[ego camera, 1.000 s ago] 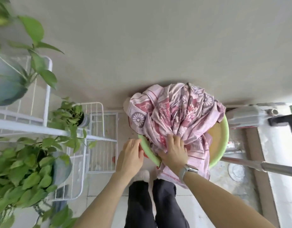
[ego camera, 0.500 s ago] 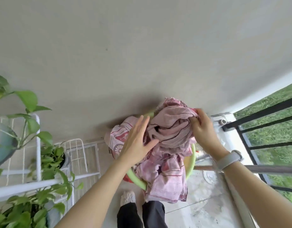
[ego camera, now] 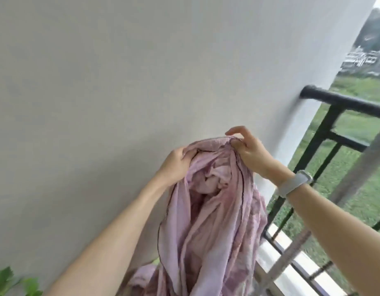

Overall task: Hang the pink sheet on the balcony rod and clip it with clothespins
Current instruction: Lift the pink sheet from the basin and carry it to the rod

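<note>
The pink sheet [ego camera: 208,221] hangs bunched in the air in front of me, its lower part trailing out of the frame's bottom. My left hand [ego camera: 176,165] grips its upper edge on the left. My right hand [ego camera: 246,150], with a pale watch on the wrist, pinches the upper edge on the right, forefinger raised. A grey metal rod [ego camera: 355,176] runs blurred and slanting at the right, behind my right forearm and apart from the sheet. No clothespins are visible.
A plain white wall [ego camera: 120,82] fills the view ahead. The black balcony railing [ego camera: 338,103] stands at the right with grass beyond it. Green plant leaves [ego camera: 5,280] show at the bottom left corner.
Both hands have lifted the sheet up out of the green basin, which is no longer in view. The view has tilted up and to the right, toward the railing.
</note>
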The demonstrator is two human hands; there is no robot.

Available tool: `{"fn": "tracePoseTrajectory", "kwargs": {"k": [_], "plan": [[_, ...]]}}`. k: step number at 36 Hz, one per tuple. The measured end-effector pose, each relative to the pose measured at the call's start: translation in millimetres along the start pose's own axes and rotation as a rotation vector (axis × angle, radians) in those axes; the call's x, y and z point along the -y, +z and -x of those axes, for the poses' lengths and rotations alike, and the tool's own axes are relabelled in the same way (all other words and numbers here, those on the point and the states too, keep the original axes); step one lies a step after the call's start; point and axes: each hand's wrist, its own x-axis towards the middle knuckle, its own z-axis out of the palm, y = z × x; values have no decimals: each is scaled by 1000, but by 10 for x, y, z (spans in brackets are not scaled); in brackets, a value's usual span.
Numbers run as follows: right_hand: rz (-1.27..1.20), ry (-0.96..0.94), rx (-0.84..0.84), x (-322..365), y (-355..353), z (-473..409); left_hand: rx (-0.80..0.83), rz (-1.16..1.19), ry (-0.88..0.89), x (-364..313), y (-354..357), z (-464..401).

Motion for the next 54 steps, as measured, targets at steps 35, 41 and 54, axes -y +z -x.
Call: {"fn": "tracePoseTrajectory", "kwargs": {"k": [35,41,54], "plan": [[30,-48,156,-219,251,194,-617,314,76,-1664,-992,-341],[-64,-223,-215,763,-581,-557,-497,152,76,-1731,-1147,-248],[270,-103,77,963,-1046,-876,-383,3,-92,-1694,-1242,-447]]}}
